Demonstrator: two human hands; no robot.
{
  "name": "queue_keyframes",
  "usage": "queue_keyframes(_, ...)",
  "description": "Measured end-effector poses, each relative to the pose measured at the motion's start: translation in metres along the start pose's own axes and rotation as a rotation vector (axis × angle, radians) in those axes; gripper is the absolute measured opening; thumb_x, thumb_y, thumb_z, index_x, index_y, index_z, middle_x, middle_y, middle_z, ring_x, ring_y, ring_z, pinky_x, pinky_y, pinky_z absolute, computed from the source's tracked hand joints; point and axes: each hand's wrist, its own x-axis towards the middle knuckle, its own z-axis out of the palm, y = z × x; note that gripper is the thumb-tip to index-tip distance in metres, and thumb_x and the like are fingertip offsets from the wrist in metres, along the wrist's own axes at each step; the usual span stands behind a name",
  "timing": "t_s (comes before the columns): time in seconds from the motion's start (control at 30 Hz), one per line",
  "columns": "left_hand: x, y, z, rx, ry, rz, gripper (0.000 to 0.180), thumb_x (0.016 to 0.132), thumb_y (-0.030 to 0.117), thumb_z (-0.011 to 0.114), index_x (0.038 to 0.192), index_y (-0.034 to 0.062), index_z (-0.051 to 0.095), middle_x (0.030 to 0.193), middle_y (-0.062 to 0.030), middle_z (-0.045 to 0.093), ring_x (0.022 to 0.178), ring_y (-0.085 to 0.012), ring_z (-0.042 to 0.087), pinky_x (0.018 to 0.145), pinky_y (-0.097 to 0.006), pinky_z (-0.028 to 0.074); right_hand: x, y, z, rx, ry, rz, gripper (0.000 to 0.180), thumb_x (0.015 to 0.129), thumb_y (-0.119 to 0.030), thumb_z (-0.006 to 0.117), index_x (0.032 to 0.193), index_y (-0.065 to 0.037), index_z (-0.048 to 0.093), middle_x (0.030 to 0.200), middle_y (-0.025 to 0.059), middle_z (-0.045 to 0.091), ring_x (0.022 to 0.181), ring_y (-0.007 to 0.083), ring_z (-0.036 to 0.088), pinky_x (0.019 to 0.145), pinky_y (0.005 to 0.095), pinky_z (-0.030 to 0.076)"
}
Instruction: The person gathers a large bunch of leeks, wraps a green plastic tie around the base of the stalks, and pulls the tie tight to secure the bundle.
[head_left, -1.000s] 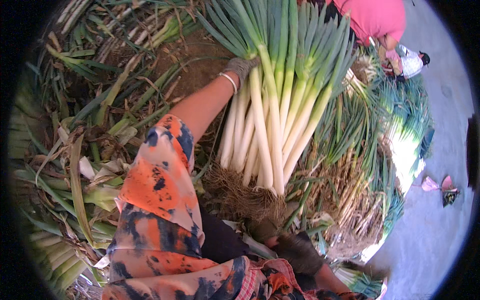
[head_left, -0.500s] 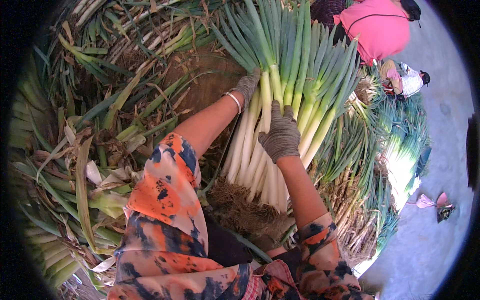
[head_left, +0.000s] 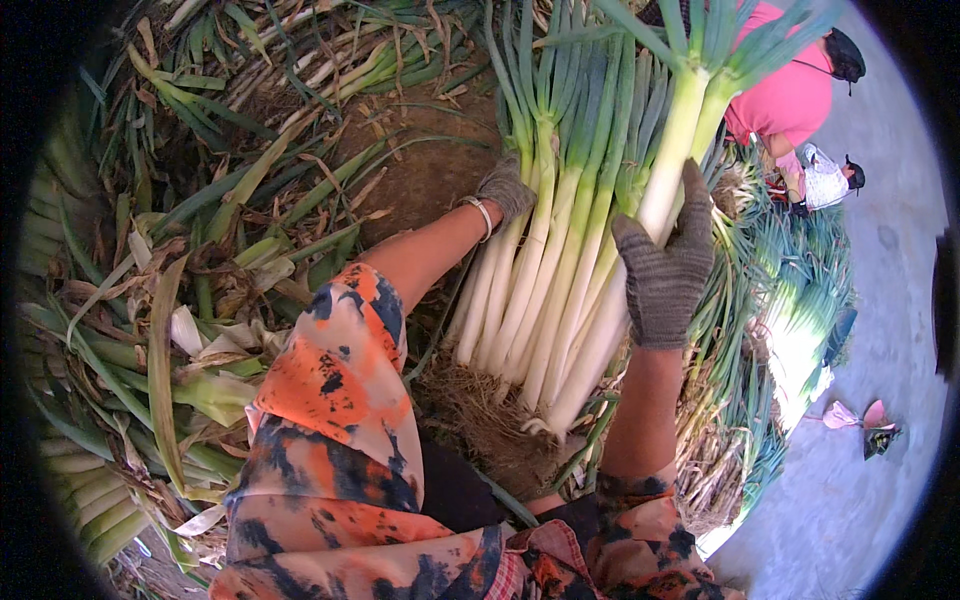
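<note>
A bunch of long green onions [head_left: 545,270] lies in front of me, white stems and roots toward me, green leaves pointing away. My left hand [head_left: 507,190], in a grey knit glove, is closed round the left side of the bunch, where white turns to green. At the right edge, a thicker green onion [head_left: 660,195] lies tilted over the others. It sits between the thumb and fingers of my right hand [head_left: 668,278], gloved too; part of the grip is hidden. A second green-topped stalk shows just behind those fingers.
Loose leaves and dry peelings [head_left: 200,350] heap up on my left. More onions [head_left: 330,60] lie at the far left beside bare soil [head_left: 430,170]. Bundled onions [head_left: 800,290] line the right, along a grey floor [head_left: 890,320]. Two people work at the far right, one in a pink top [head_left: 785,100].
My right hand has moved right from the middle of the bunch and now grips a thick onion at its edge. My left hand stays at the left side, slightly shifted right.
</note>
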Motion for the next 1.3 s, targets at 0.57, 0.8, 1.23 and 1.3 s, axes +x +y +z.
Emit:
queue_keyframes(0.57,-0.008,-0.006,-0.01,-0.391,-0.096,-0.179,0.058,0.084,0.041,0.052,0.126,0.0017,0.044,0.12,-0.0218,0.051,0.111,-0.0307,0.049,0.096,-0.033,0.035,-0.023,0.08,0.122,-0.596,-0.55,0.159,0.064,0.082,-0.039,0.051,0.133,-0.005,0.032,0.115,0.0372,0.043,0.103,0.0445,0.051,0.087,0.0433,0.043)
queue_keyframes(0.8,0.0,-0.017,-0.001,-0.208,0.048,0.099,0.056,0.085,0.033,0.056,0.127,0.0009,0.039,0.118,-0.0157,0.051,0.108,-0.0232,0.048,0.095,-0.032,0.036,-0.001,0.112,0.092,-0.086,-0.367,0.366,0.064,0.07,-0.023,0.068,0.123,0.0,0.04,0.107,0.0242,0.057,0.096,0.0363,0.057,0.085,0.038,0.045)
queue_keyframes(1.23,-0.028,0.014,0.002,0.108,0.051,0.062,0.061,0.085,0.034,0.048,0.131,-0.0025,0.033,0.128,-0.027,0.04,0.118,-0.0396,0.039,0.101,-0.04,0.03,0.013,0.121,0.1,-0.148,-0.648,0.552,0.045,0.074,-0.016,0.064,0.11,0.003,0.046,0.082,0.0205,0.061,0.061,0.0306,0.061,0.052,0.0371,0.05)
queue_keyframes(1.3,-0.036,0.022,0.008,0.185,0.101,0.087,0.062,0.085,0.036,0.048,0.13,-0.0038,0.034,0.128,-0.0268,0.039,0.118,-0.0397,0.039,0.1,-0.041,0.03,0.007,0.127,0.106,-0.179,-0.567,0.504,0.046,0.074,-0.03,0.064,0.101,0.004,0.05,0.092,0.0264,0.06,0.082,0.038,0.061,0.074,0.0412,0.049)
